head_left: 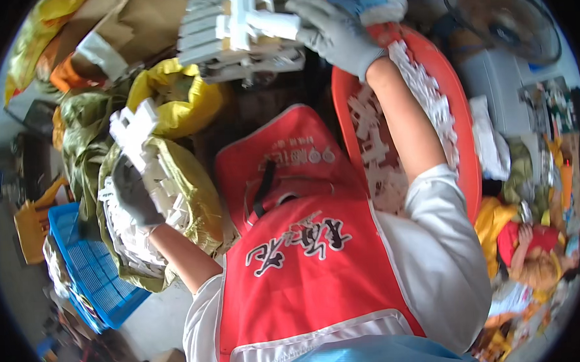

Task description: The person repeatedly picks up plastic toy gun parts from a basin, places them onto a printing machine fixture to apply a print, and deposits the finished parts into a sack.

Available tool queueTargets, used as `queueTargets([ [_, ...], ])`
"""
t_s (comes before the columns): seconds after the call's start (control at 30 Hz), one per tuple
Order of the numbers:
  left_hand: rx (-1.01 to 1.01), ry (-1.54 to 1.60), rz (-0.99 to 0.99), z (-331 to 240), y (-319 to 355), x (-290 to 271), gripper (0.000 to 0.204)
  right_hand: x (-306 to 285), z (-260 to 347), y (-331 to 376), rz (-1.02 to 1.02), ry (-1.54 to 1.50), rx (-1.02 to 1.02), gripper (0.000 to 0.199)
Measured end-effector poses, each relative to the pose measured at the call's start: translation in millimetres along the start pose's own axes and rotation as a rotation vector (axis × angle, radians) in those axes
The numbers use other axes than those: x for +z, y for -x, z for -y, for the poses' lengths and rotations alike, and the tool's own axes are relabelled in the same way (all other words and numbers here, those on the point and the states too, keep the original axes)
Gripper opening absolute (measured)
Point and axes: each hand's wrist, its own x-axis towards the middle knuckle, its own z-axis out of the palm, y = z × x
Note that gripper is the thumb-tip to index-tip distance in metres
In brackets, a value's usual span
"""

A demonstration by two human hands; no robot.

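Plastic cross [134, 129], likely light and stiff: your left grip [133, 191] sensibly clasps its near end (right grip [340, 39]: can't tell).

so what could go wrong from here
The white pieces at the left hand stick up past the rim of the yellow-green sack, so they might drop outside it.

The right forearm appears to cross above the red tub, so the arm or sleeve could catch the loose parts there.
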Motion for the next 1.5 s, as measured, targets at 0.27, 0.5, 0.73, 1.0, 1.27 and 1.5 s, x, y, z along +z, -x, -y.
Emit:
queueTargets([
  [0.27, 0.095, -0.500, -0.186, 9.2, 19.2, -137.9, 0.031, -20.8, -51.7, 264.0, 0.181, -0.243, 1.019, 0.035],
  [0.5, 0.219, -0.739, -0.289, -7.8, 21.2, -119.3, 0.030, 38.0, -27.9, 383.4, 0.786, 0.221, 1.250, 0.043],
  [0.73, 0.393, -0.864, 0.003, -51.9, 8.8, 17.3, 0.022, 79.3, -10.3, 371.0, 0.788, 0.545, 0.782, 0.049],
  [1.0, 0.246, -0.710, 0.042, -53.5, 14.2, 39.5, 0.026, 31.8, -19.9, 375.1, -0.465, -1.112, 1.649, 0.041],
  [1.27, 0.157, -0.566, 0.111, -40.5, -2.5, 60.8, 0.025, 33.8, -8.8, 430.6, 0.190, -0.370, 1.745, 0.050],
  [1.5, 0.290, -0.455, 0.250, -72.6, -26.0, 114.3, 0.023, 31.7, -2.8, 396.0, 0.796, 0.262, 1.356, 0.052],
])
